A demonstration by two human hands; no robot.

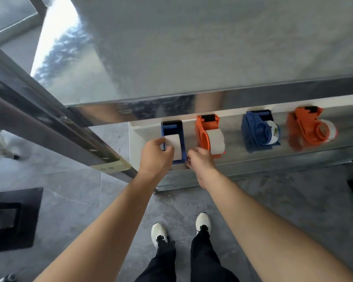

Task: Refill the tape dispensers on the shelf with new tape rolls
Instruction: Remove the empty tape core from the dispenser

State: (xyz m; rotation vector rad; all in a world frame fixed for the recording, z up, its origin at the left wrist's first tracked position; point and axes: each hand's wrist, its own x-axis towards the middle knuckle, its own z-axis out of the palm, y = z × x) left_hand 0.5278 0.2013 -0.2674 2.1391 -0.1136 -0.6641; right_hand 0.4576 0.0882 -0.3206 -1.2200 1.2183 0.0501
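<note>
Gripping the leftmost blue tape dispenser [172, 127] by its left wall, the left hand [156, 152] is curling its fingers over the edge, next to the white tape roll [176, 145] sitting inside. Right hand [201, 159] is pinching the dispenser's near right corner, fingers curled. Dispenser is standing at the left end of the shiny metal shelf [232, 152], cutter end pointing away. Just beside it, an orange tape dispenser [207, 127] is holding a roll. Farther right, a second blue dispenser [257, 129] and a second orange dispenser [306, 127], both loaded, are lying tilted. Person is standing on grey floor [69, 200] in white shoes [159, 234].
</note>
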